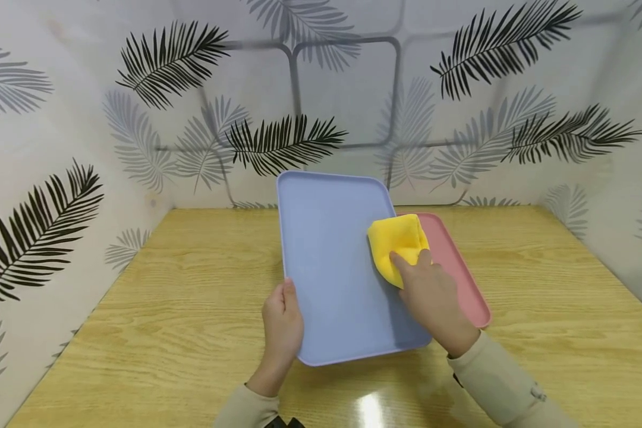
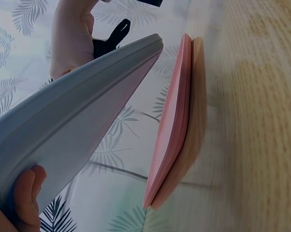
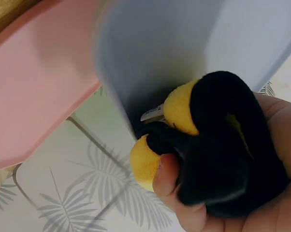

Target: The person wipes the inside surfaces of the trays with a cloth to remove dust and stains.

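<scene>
A light-blue tray is held tilted above the table, its inner face turned up. My left hand grips its left edge, thumb on the rim and fingers curled beneath. In my right hand is a folded cloth, pressed on the tray's right side near the rim. That cloth is yellow outside; the right wrist view shows bunched black folds and a small white label. Behind the blue tray, a pink tray lies on the table, partly hidden.
The wood-grain table spreads out on both sides of the trays. A pale curtain with dark and grey leaf prints hangs behind and along the sides. Both forearms wear beige sleeves.
</scene>
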A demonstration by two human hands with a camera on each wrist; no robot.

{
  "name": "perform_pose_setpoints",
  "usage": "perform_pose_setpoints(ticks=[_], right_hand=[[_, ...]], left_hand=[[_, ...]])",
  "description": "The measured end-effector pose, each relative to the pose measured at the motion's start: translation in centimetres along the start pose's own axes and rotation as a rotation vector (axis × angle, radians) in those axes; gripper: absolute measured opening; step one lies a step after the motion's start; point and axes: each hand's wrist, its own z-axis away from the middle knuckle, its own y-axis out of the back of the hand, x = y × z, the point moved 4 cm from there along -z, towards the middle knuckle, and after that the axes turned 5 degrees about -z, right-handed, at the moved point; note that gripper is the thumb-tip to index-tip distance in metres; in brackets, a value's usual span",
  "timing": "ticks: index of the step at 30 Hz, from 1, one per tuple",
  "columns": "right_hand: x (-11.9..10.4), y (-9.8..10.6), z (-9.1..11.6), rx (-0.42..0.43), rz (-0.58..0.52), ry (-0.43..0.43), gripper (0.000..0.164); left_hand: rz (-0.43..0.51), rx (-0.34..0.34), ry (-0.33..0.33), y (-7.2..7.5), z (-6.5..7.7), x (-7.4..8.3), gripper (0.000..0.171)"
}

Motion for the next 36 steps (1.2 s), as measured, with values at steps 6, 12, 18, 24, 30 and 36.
perform_pose_setpoints(ticks=[6, 12, 18, 24, 30, 36], right_hand=[[0.3, 0.1, 0.0, 0.007, -0.016, 0.005, 0.054], [0.1, -0.1, -0.1, 0.002, -0.024, 0.005, 0.056], [-0.6, -0.2, -0.2, 0.024, -0.041, 0.013, 0.055], [-1.9, -0.3, -0.2, 0.063, -0.036, 0.071, 0.056], [-3.9, -0.2, 0.2, 0.103, -0.031, 0.144, 0.058], [-6.3, 0.0, 0.7, 0.177, -0.038, 0.254, 0.055]], left_hand=[[-0.015, 0.002, -0.007, -0.1, -0.1, 0.0, 0.037], [-0.02, 0.008, 0.009, -0.1, -0.2, -0.2, 0.037], [-0.013, 0.012, 0.024, -0.1, -0.3, -0.2, 0.037], [-0.009, 0.022, 0.013, -0.1, -0.3, 0.1, 0.036], [0.02, 0.013, 0.019, -0.3, -0.2, 0.3, 0.036], [0.058, -0.01, 0.033, -0.5, 0.0, 0.5, 0.036]])
